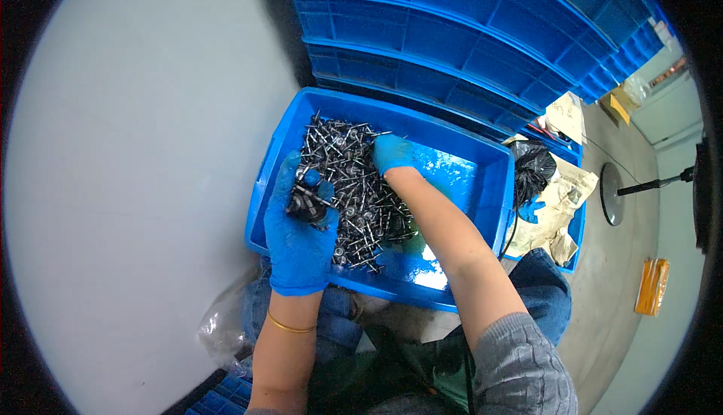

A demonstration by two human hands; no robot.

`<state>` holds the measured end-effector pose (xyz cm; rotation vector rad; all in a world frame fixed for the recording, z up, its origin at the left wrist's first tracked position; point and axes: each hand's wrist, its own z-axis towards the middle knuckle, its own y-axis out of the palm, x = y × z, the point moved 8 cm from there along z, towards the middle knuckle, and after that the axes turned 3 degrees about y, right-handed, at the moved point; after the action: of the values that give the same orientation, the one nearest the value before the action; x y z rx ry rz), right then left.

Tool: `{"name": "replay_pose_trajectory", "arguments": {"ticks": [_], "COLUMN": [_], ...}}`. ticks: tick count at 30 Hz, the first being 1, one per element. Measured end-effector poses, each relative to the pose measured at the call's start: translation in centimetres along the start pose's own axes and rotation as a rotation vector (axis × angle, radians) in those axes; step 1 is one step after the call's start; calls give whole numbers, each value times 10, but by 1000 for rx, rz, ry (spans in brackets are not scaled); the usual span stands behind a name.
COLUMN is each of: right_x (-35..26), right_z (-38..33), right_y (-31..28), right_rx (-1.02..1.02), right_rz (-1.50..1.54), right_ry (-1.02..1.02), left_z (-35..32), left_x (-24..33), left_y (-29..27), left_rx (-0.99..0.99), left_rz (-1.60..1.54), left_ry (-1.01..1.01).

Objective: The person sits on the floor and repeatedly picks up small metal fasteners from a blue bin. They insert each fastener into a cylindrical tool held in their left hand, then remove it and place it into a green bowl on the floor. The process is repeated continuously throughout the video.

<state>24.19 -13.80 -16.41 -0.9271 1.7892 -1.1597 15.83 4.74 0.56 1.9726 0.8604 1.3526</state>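
Note:
A heap of small metal pins with round heads [354, 181] fills the left side of a blue plastic bin [444, 130]. My left hand [301, 234], in a blue glove, is palm up over the bin's left edge. Its fingers curl around several of these dark, shiny metal pins [307, 202]. At the heap's upper right edge, my gloved right hand [394, 154] reaches in with its fingers bunched against the pins. The back of that hand hides whatever its fingertips hold.
Tall stacked blue crates [452, 38] stand behind the bin. To the right, another blue crate [576, 227] holds papers and a black plastic bag [533, 166]. A pale wall [143, 151] runs along the left. A round stand base [611, 195] rests on the floor.

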Motion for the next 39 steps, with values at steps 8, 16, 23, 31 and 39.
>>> {"name": "replay_pose_trajectory", "arguments": {"ticks": [8, 16, 23, 31, 39], "right_x": [33, 40, 48, 77, 75], "right_z": [-23, -201, -249, -230, -246], "right_y": [-22, -83, -86, -100, -149], "right_rx": [51, -644, -880, -210, 354], "right_rz": [330, 2091, 2415, 1928, 1270], "right_ry": [-49, 412, 284, 51, -253], "left_z": [-1, -29, -67, -80, -79], "left_x": [-29, -77, -114, -108, -131], "left_y": [-8, 3, 25, 35, 23], "left_rx": [-42, -153, -378, -429, -301], "left_rz": [-30, 366, 623, 877, 314], "left_ry": [-147, -306, -303, -127, -395]}}
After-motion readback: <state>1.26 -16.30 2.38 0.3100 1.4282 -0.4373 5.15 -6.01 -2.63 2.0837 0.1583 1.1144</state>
